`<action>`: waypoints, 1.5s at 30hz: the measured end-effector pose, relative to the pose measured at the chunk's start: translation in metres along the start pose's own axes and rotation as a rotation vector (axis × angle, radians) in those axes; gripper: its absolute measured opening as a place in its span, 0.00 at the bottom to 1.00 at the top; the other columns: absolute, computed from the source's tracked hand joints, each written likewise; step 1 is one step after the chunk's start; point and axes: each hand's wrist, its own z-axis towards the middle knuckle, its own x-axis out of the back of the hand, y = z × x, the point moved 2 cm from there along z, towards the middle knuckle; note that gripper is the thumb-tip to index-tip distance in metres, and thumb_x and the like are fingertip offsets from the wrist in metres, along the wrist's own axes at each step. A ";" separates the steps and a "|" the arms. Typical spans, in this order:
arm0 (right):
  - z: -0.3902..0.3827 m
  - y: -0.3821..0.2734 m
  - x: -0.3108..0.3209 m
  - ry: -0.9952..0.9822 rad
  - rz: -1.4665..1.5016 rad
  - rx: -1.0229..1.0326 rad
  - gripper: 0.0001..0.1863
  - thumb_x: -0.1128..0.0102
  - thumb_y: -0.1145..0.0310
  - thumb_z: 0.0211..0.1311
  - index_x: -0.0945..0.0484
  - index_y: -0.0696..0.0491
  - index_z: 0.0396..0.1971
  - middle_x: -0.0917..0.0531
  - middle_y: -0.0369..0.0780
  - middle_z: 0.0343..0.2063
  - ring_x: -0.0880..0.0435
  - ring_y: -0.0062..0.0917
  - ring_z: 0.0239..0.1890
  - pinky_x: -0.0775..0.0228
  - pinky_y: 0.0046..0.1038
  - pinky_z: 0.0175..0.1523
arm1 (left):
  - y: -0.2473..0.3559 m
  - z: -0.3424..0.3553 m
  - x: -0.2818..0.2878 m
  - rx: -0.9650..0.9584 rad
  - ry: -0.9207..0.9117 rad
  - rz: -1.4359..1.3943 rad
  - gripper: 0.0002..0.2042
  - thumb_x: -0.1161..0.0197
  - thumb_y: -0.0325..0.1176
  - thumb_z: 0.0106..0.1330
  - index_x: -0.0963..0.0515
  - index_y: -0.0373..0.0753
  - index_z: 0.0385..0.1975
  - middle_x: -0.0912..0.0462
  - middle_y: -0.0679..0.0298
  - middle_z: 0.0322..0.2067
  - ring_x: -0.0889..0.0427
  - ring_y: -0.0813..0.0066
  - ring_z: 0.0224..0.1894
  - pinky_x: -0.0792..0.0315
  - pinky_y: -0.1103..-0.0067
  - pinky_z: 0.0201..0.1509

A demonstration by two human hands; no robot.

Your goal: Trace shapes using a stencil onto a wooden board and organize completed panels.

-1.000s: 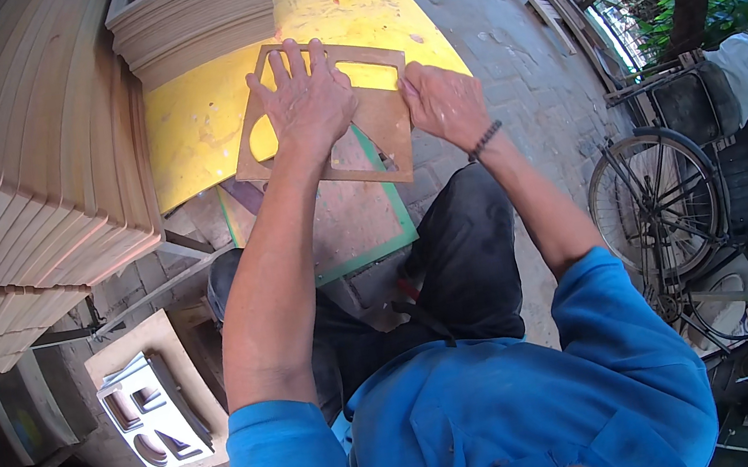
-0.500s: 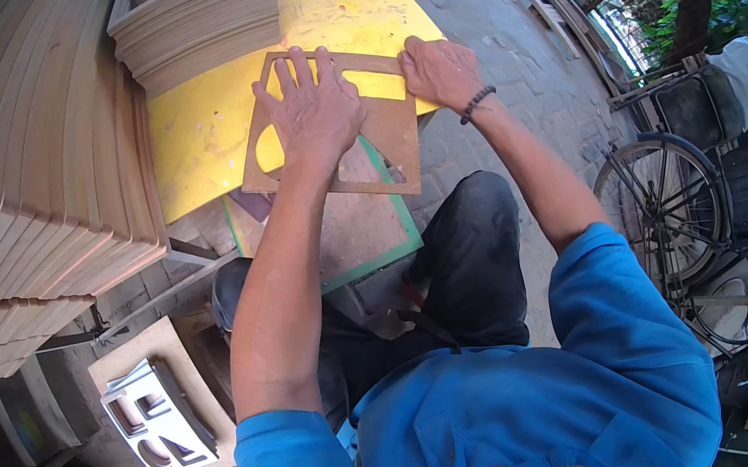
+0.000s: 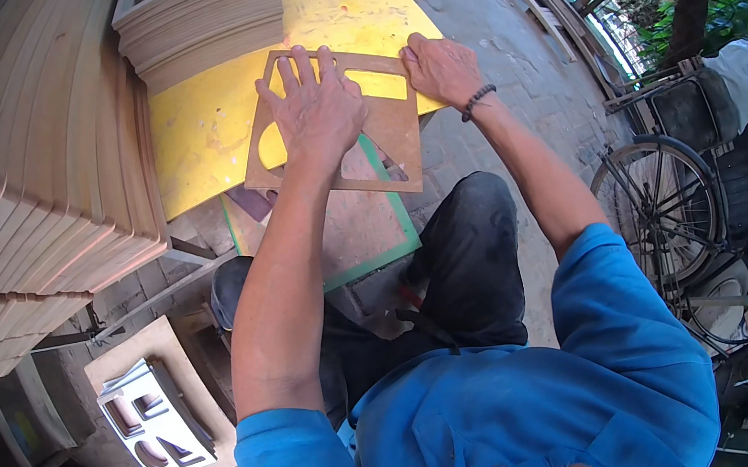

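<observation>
A thin brown board with shaped cut-outs (image 3: 396, 138) lies tilted over the yellow sheet, its near part overlapping a green-edged board (image 3: 368, 246) between my knees. My left hand (image 3: 318, 114) rests flat on the brown board, fingers spread toward its far edge. At the board's right edge, near the far corner, my right hand (image 3: 443, 70) is closed, with its fingers curled against the edge. Whatever lies inside those fingers is hidden. Yellow of the sheet (image 3: 208, 128) shows through the cut-outs.
Tall stacks of cut boards (image 3: 37, 177) stand at the left, with another stack (image 3: 202, 22) at the far side of the yellow sheet. White cut-out pieces (image 3: 155, 421) lie on a brown panel at lower left. A bicycle (image 3: 664, 200) stands at the right.
Very little differs. My left hand stays flat on the brown board, and my right hand stays closed at its right edge with only a slight shift.
</observation>
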 end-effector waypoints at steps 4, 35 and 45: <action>0.000 0.005 -0.004 0.011 -0.018 -0.020 0.15 0.48 0.57 0.69 0.24 0.54 0.31 0.16 0.47 0.25 0.15 0.45 0.33 0.25 0.46 0.36 | 0.000 0.001 -0.002 0.010 -0.021 -0.015 0.29 0.59 0.46 0.73 0.40 0.43 0.73 0.45 0.51 0.74 0.47 0.50 0.76 0.58 0.40 0.74; -0.121 -0.076 0.050 0.028 0.251 0.431 0.07 0.41 0.65 0.65 0.27 0.52 0.30 0.23 0.43 0.24 0.18 0.40 0.29 0.28 0.41 0.32 | -0.005 0.001 -0.006 0.034 -0.038 -0.002 0.31 0.63 0.48 0.74 0.43 0.45 0.75 0.50 0.53 0.77 0.52 0.55 0.78 0.63 0.40 0.75; -0.116 -0.062 0.045 -0.016 0.372 0.562 0.10 0.40 0.62 0.66 0.27 0.52 0.30 0.22 0.44 0.24 0.19 0.41 0.27 0.28 0.40 0.30 | -0.004 -0.002 -0.002 0.041 -0.092 -0.048 0.31 0.61 0.46 0.73 0.44 0.44 0.75 0.51 0.53 0.77 0.55 0.57 0.79 0.68 0.44 0.77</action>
